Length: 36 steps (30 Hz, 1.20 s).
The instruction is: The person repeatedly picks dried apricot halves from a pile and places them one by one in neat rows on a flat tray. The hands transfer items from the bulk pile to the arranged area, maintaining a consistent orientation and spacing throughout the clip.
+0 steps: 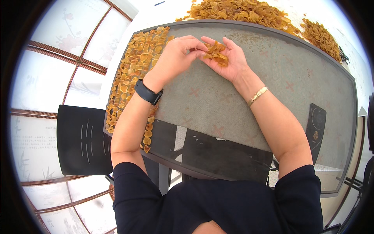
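Note:
My right hand (230,60) is palm up with its fingers spread, cupping a small heap of dried amber-brown slices (216,54). From the left, my left hand (182,54) reaches to that heap. Its thumb and forefinger pinch at the heap's near edge, where a slice seems to be between the tips; the other fingers are curled. Both hands are above a large grey panel with a dark frame (204,93). Along the panel's left side, many similar slices (128,73) lie in close rows, partly hidden behind my left forearm.
Beyond the panel's far edge, a large pile of slices (239,11) and a smaller pile (321,38) rest on a white surface. A flat black object with a ring mark (316,131) lies at the right. A black chair back (83,140) stands at the left, beside patterned white screen panels (38,82).

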### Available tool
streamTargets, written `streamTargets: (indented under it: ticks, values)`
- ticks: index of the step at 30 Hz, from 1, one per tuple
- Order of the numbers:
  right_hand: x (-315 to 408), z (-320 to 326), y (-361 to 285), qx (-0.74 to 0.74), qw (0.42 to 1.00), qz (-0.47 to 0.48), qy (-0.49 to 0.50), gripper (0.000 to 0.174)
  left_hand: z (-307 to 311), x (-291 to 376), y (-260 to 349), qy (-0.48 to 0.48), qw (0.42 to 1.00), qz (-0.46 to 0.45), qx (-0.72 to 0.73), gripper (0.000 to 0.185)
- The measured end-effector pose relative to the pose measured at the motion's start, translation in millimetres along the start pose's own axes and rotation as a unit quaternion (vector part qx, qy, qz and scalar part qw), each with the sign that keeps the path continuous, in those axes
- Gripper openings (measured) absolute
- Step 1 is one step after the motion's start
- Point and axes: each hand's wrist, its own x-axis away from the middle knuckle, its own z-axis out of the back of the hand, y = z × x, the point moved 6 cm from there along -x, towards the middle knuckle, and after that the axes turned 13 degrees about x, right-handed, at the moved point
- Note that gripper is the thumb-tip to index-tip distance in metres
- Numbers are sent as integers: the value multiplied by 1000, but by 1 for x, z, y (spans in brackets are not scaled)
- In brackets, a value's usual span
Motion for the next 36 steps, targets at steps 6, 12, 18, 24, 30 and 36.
streamTargets:
  ticks: [6, 12, 18, 24, 30, 36]
  values:
    - [1, -4, 1, -15, 1000, -7, 0, 66, 11, 4, -5, 45, 998, -5, -37, 9]
    - [0, -3, 2, -10, 1000, -9, 3, 67, 29, 13, -26, 31, 993, 4, -112, 10]
    - [2, -5, 1, -6, 1000, -9, 11, 66, 85, 9, -98, 141, 980, 139, -2, 19]
    - [3, -7, 0, -11, 1000, -5, 6, 65, 100, -1, -141, 179, 965, 189, -23, 29]
    - [2, -4, 1, 12, 1000, -10, 8, 65, 95, -5, -164, 169, 959, 214, -76, 27]
    - [1, -2, 0, 12, 1000, -10, 5, 64, 91, -10, -180, 159, 959, 206, -115, 26]
